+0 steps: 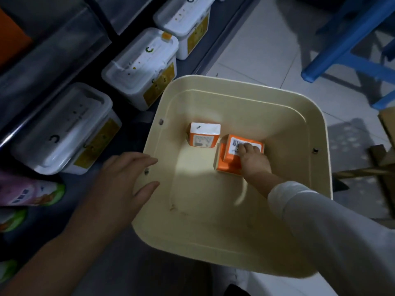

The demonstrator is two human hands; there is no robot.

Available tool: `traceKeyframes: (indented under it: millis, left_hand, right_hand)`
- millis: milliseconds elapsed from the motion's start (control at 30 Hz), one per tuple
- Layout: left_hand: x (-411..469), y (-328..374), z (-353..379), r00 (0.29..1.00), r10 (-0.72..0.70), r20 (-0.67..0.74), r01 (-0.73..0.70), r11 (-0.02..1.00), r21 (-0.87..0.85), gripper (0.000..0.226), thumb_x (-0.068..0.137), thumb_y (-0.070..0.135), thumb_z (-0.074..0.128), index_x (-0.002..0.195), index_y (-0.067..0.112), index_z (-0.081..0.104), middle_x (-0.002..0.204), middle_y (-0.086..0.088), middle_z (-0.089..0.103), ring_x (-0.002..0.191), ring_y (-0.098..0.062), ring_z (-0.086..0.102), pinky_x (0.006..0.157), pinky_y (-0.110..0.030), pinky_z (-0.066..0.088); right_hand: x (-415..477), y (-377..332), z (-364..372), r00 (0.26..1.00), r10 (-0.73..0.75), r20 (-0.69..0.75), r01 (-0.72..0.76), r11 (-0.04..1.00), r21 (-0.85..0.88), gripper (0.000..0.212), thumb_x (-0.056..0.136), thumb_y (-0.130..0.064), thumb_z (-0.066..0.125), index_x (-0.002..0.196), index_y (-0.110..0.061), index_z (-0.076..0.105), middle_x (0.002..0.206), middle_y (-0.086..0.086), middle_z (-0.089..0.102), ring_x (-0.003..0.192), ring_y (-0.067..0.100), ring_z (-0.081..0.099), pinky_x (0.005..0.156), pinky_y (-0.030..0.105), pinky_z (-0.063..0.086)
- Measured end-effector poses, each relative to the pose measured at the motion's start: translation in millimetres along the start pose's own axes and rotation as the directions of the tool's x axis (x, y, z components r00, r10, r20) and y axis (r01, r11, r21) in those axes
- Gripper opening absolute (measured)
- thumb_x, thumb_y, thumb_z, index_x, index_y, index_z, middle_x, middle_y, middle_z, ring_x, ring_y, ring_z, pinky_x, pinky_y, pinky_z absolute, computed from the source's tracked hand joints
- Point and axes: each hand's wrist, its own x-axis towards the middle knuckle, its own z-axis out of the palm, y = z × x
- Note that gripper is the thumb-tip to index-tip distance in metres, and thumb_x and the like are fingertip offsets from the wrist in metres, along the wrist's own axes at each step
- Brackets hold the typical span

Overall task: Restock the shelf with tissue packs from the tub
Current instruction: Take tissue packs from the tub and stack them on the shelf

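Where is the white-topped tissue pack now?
In the head view, the white-topped tissue pack stands inside the cream tub, just left of the orange pack that the right hand holds.

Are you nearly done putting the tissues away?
Nearly, it seems. The tub is mostly bare, so most packs look already gone. The right hand grips the barcode pack, while the left hand rests on the tub's rim. The second pack, standing beside it, is left to shelve.
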Motion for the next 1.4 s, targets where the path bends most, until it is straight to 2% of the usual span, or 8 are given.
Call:
traceKeyframes:
  millis: [300, 433, 633, 867, 1000, 1200, 1300, 1400]
  left_hand:
    - [-0.5, -2.3, -0.2, 1.000, 0.016, 0.015, -0.016, 0.999, -0.047, 0.054, 0.077, 0.048, 0.045, 0.117, 0.018, 0.063, 0.109, 0.014, 0.049, 0.098, -0.001, 0.040, 0.080, -0.021, 0.033]
    - [1.2, 2.8, -0.3, 1.000, -0.004, -0.015, 0.004, 1.000, -0.013, 0.045, 0.074, 0.034, 0.060, 0.113, 0.014, 0.066, 0.106, 0.003, 0.061, 0.096, -0.006, 0.041, 0.078, -0.028, 0.035]
    - [5.2, 9.7, -4.0, 0.997, -0.050, -0.059, 0.050, 0.999, -0.003, 0.042, 0.079, 0.029, 0.072, 0.118, 0.015, 0.063, 0.113, -0.003, 0.061, 0.102, -0.010, 0.043, 0.083, -0.031, 0.033]
    - [10.4, 31.5, -15.0, 0.987, -0.153, -0.056, 0.137, 0.964, -0.226, 0.063, 0.075, 0.031, 0.073, 0.132, 0.028, 0.048, 0.119, 0.017, 0.046, 0.103, -0.005, 0.046, 0.075, -0.017, 0.037]
    - [10.0, 35.7, -12.2, 0.959, -0.271, 0.078, 0.275, 0.840, -0.467, 0.086, 0.059, 0.052, 0.074, 0.136, 0.037, 0.039, 0.127, 0.022, 0.046, 0.108, -0.004, 0.051, 0.083, -0.023, 0.041]
    - [8.2, 41.2, -20.9, 0.959, -0.222, 0.173, 0.279, 0.662, -0.696, 0.079, 0.036, 0.076, 0.070, 0.107, 0.049, 0.052, 0.098, 0.031, 0.065, 0.088, 0.008, 0.063, 0.063, -0.015, 0.052]
    - [8.7, 33.5, -23.6, 0.946, -0.322, 0.049, 0.262, 0.664, -0.700, 0.074, 0.044, 0.069, 0.070, 0.112, 0.046, 0.053, 0.102, 0.015, 0.067, 0.090, -0.004, 0.065, 0.072, -0.034, 0.054]
    - [13.0, 25.5, -23.3, 0.885, -0.457, -0.092, 0.241, 0.617, -0.749, 0.057, 0.053, 0.059, 0.078, 0.102, 0.047, 0.052, 0.098, 0.014, 0.063, 0.086, -0.004, 0.062, 0.066, -0.035, 0.052]
  right_hand:
    - [3.2, 3.5, 0.3, 0.997, -0.009, -0.083, 0.001, 0.995, -0.100, 0.049, 0.094, -0.012, 0.044, 0.139, -0.012, 0.027, 0.133, 0.011, 0.037, 0.121, 0.030, 0.039, 0.082, 0.038, 0.046]
    - [-2.5, 4.2, -1.1, 0.995, -0.075, -0.072, 0.068, 0.993, -0.094, 0.049, 0.096, -0.004, 0.032, 0.144, -0.007, 0.023, 0.134, 0.015, 0.036, 0.121, 0.034, 0.039, 0.082, 0.041, 0.046]
    - [-12.1, 0.5, -36.4, 0.980, -0.057, -0.192, 0.112, 0.950, 0.292, 0.051, 0.085, -0.015, 0.057, 0.134, -0.011, 0.043, 0.122, 0.015, 0.048, 0.110, 0.037, 0.051, 0.087, 0.038, 0.042]
    - [-56.6, -17.4, -92.4, 0.980, -0.179, -0.091, 0.172, 0.513, 0.841, 0.019, 0.065, -0.017, 0.066, 0.083, -0.014, 0.064, 0.076, 0.004, 0.061, 0.071, 0.011, 0.056, 0.069, 0.034, 0.049]
    - [-101.9, -28.3, -122.4, 0.903, -0.425, -0.063, 0.109, 0.085, 0.990, 0.031, 0.079, 0.018, 0.058, 0.092, -0.010, 0.060, 0.080, 0.003, 0.060, 0.065, -0.001, 0.057, 0.062, 0.013, 0.047]
    - [-123.0, -59.0, -141.9, 0.799, -0.600, -0.028, -0.107, -0.187, 0.976, 0.035, 0.077, 0.003, 0.056, 0.105, -0.017, 0.061, 0.100, -0.003, 0.063, 0.091, 0.010, 0.060, 0.088, 0.026, 0.051]
    - [-109.6, -67.3, -132.4, 0.856, -0.517, 0.011, -0.104, -0.151, 0.983, 0.031, 0.087, 0.007, 0.055, 0.101, -0.020, 0.062, 0.097, -0.002, 0.064, 0.090, 0.009, 0.059, 0.087, 0.023, 0.050]
    - [-81.9, -64.9, -103.0, 0.950, -0.303, 0.079, -0.054, 0.089, 0.995, 0.020, 0.087, -0.004, 0.062, 0.097, -0.021, 0.060, 0.090, 0.000, 0.061, 0.084, 0.009, 0.056, 0.079, 0.021, 0.044]
